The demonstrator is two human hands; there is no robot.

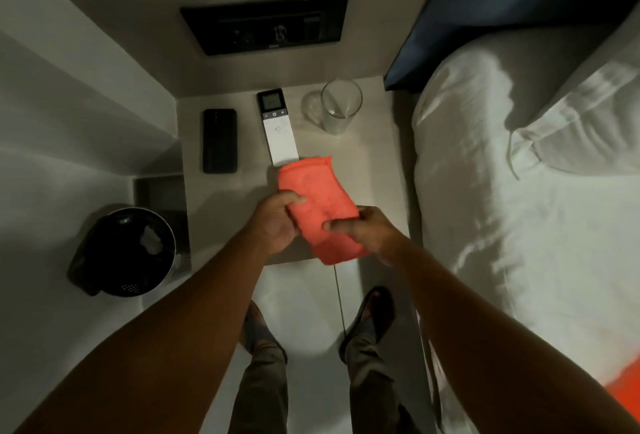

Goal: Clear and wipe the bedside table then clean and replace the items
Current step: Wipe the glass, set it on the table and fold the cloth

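cloth (320,205) – long axis toward wall

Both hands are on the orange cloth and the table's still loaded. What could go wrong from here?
1. The empty glass stands near the bed-side edge of the bedside table; wiping before clearing could topple it.
2. The orange cloth, gripped by the left hand and right hand, overlaps the remote; a sweep may drag it toward the phone.
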